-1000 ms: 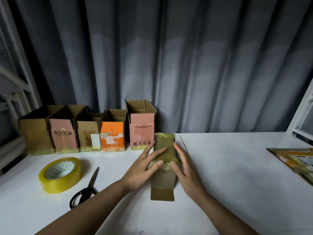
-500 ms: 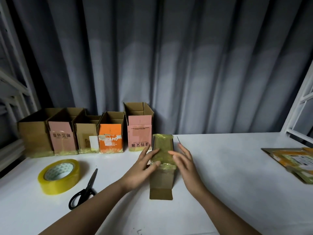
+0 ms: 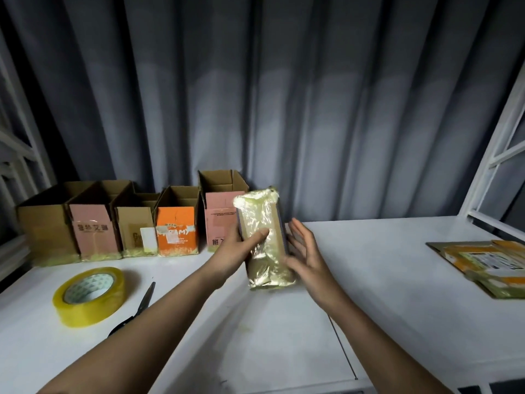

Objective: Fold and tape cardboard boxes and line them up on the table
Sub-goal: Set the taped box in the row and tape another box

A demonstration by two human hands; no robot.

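- Narrow brown cardboard box with glossy yellowish tape over its upward face (image 3: 265,240): one, lifted off the white tabletop (image 3: 383,280), tilted, in front of the right end of the row.
- Left hand (image 3: 235,248): grip closed on the taped box, thumb across the taped face, fingers hidden behind it.
- Right hand (image 3: 308,257): fingers straight and spread, palm toward the box's right side; actual contact cannot be judged.
- Open-topped cardboard boxes (image 3: 133,220): five, upright in a row at the back left, before the grey curtain (image 3: 284,95); two pink-fronted, one orange-fronted, two plain brown.
- Yellow packing tape roll (image 3: 89,295): one, flat at left.
- Black-handled scissors (image 3: 139,307): one pair, just right of the roll, handles hidden behind the left forearm.
- Flattened cardboard pieces (image 3: 483,265): a stack at right; count unclear.
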